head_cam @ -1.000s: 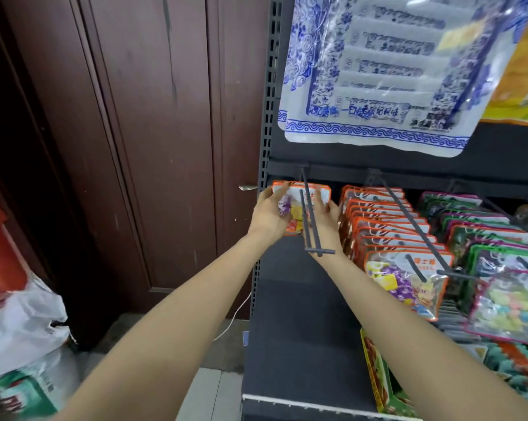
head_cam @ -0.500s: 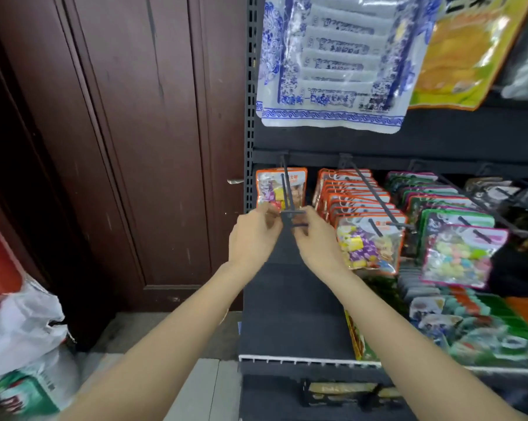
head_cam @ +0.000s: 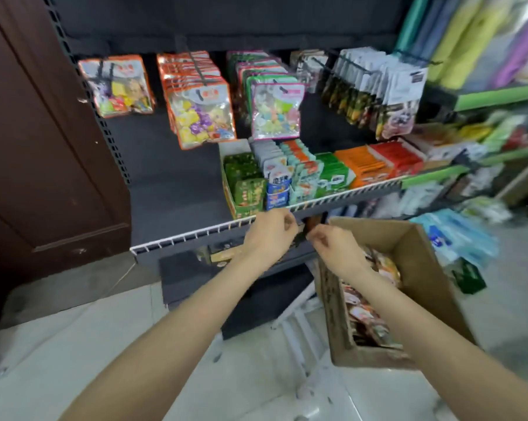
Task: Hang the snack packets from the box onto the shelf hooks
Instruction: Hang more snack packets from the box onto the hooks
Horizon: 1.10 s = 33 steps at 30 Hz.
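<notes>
No text can be read. The orange-edged snack packets (head_cam: 200, 110) on the shelf hooks carry a small red mark on a white patch near the top, but motion blur leaves it illegible. The blue-and-white packs (head_cam: 277, 185) in the shelf tray show lettering too smeared to make out, and print on the cardboard box (head_cam: 420, 268) wall is equally unclear.

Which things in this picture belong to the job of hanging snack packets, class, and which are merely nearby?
Part of the job:
cardboard box with packets inside
orange packet alone on the leftmost hook
left hand and right hand, both empty, near the box

Merely nearby:
brown door
green carton on the shelf
white wire shelf edge
</notes>
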### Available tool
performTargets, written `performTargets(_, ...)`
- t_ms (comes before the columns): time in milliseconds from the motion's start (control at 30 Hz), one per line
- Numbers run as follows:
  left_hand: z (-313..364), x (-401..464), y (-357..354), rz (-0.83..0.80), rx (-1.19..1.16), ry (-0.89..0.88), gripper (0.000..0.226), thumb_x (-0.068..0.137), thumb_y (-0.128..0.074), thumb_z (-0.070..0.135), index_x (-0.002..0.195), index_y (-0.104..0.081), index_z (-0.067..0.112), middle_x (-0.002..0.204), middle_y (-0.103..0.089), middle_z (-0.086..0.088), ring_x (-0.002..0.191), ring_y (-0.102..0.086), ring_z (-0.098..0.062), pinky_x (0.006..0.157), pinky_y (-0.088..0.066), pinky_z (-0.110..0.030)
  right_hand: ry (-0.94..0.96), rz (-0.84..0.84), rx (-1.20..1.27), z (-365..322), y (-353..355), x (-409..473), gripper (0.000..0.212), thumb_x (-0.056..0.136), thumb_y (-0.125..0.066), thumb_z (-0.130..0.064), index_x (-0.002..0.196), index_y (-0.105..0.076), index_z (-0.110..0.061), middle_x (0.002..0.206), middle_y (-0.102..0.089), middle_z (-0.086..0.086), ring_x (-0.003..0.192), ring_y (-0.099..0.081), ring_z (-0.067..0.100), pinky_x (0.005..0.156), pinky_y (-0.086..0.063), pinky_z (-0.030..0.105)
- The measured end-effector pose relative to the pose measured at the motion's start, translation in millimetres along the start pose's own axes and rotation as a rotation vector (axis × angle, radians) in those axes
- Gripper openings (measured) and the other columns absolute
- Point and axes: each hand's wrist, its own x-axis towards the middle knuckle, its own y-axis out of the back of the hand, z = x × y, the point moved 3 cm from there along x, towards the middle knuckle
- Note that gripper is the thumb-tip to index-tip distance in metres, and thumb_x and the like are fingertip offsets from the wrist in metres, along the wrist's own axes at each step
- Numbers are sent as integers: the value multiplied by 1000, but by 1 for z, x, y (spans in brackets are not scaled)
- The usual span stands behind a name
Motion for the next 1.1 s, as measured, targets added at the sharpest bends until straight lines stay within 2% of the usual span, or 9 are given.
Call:
performTargets(133,37,9,-95,-162,22,-29,21,95,-51,15,112,-62,10,105,-68,-9,90,-65,-22,79,-55,-37,-202,-59,-19,111,2,-26,24,87,-52,-6,104,-68,-8,108,-67,15,102,-61,31,81,-45,32)
performTargets(267,57,19,-188,-393,106,-34,31,93,-54,18,121,-57,4,120,-60,-13,110,-57,-27,90,-48,-37,-280,-229,1,200,4,-39,35,90,-59,-19,123,-58,-8,130,-57,13,110,-58,29,79,-43,29)
performTargets(367,57,18,-244,-593,194,12,43,90,-61,26,126,-52,4,122,-57,-14,112,-55,-29,83,-45,-32,-246,-410,67,245,0,-44,62,79,-68,-42,130,-52,-11,126,-56,4,119,-52,22,88,-41,25)
performTargets(433,50,14,-272,-699,184,89,66,82,-70,36,137,-44,10,129,-55,-10,116,-54,-26,90,-45,-30,-255,-512,90,292,-23,-42,84,61,-65,-61,130,-52,-16,129,-57,5,123,-51,25,101,-41,35)
performTargets(533,41,2,-298,-809,171,208,104,59,-74,65,144,-34,21,145,-43,-4,128,-44,-23,107,-38,-36,-233,-586,102,301,-22,-49,69,76,-70,-44,135,-47,-16,135,-53,8,126,-46,26,105,-37,36)
performTargets(600,41,-6,-304,-867,160,271,104,61,-77,61,146,-29,25,148,-37,-1,131,-39,-23,111,-34,-37,-267,-609,100,294,-14,-53,66,88,-63,-33,144,-34,-12,144,-43,8,131,-41,24,104,-33,29)
performTargets(700,39,-12,-307,-831,214,343,103,63,-81,51,147,-27,24,150,-33,-2,135,-33,-24,113,-30,-36,-313,-593,86,304,-22,-50,58,94,-55,-29,144,-31,-10,145,-42,10,130,-41,26,98,-36,27)
performTargets(933,36,-11,-309,-612,294,594,97,69,-82,39,142,-26,7,135,-48,-10,120,-51,-27,98,-45,-34,-357,-474,135,308,-25,-41,47,90,-62,-20,133,-46,-13,137,-49,12,121,-50,29,95,-41,31)
performTargets(1100,42,-5,-295,-386,134,589,67,72,-81,32,127,-48,11,125,-58,-9,112,-57,-28,93,-48,-34,-433,-397,222,319,-26,-43,40,86,-67,-13,123,-59,-3,133,-54,13,120,-51,28,98,-41,30)
